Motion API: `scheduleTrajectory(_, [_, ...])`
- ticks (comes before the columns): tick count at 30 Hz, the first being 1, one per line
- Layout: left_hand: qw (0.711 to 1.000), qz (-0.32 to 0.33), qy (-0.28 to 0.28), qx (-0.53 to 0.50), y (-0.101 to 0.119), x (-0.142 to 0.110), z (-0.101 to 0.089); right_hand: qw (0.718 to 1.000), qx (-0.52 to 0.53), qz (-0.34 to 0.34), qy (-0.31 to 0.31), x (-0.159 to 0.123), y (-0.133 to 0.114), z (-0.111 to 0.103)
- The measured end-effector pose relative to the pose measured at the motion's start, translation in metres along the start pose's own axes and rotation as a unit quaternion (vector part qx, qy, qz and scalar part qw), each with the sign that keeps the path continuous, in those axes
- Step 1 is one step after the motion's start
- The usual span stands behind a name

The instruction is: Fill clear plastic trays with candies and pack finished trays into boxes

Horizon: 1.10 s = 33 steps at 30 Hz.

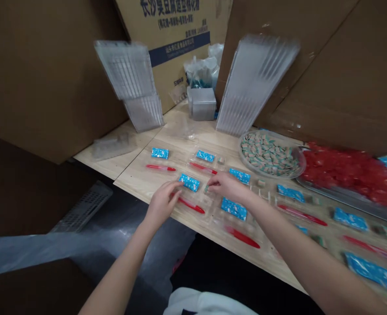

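My left hand (163, 202) is at the near edge of the table, thumb and forefinger apart, with nothing visible between them. Its fingertips are by the left end of a blue patterned packet (189, 182) and a red pen-like stick (193, 205), both in a clear plastic tray. My right hand (224, 184) reaches over the same tray's right side. Its fingertips are pinched on a small green-striped piece (207, 189), partly hidden. More such pieces fill a clear round tub (242, 158) further right. Another blue packet (233, 208) lies under my right forearm.
Several more clear trays with blue packets and red sticks spread rightward. Stacked clear trays (257, 78) lean at the back right, and another stack (128, 74) at the back left. Red wrapped items (347, 173) heap on a metal tray. Cardboard boxes (338, 65) wall the table.
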<state>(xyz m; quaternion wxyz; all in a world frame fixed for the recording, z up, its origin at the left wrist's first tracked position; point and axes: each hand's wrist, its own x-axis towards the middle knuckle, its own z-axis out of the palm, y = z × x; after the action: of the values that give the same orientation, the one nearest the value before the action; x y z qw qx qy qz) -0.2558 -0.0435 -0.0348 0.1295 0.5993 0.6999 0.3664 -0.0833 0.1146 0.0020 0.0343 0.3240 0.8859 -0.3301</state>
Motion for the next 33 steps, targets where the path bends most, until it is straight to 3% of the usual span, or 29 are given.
scheduleTrajectory(4, [1.000, 0.002, 0.008, 0.009, -0.008, -0.002, 0.005, 0.988, -0.139, -0.052, 0.033, 0.000, 0.001, 0.008])
scheduleTrajectory(10, [1.000, 0.020, -0.002, 0.009, -0.016, -0.004, 0.006, 0.968, -0.220, -0.096, 0.077, -0.008, 0.008, 0.026])
scheduleTrajectory(17, [1.000, 0.022, -0.008, 0.013, -0.015, -0.004, 0.006, 0.964, -0.191, -0.080, 0.169, -0.013, 0.006, 0.036])
scheduleTrajectory(24, [0.999, 0.024, -0.021, 0.032, -0.013, -0.004, 0.002, 0.964, -0.179, -0.086, 0.179, -0.016, 0.006, 0.030])
scheduleTrajectory(28, [0.997, 0.053, -0.030, 0.057, 0.008, 0.010, 0.007, 0.965, -0.117, -0.077, 0.220, -0.024, 0.015, 0.023])
scheduleTrajectory(33, [0.985, 0.105, -0.114, 0.071, 0.038, 0.048, 0.030, 0.969, -0.070, -0.083, 0.223, -0.046, 0.025, 0.015])
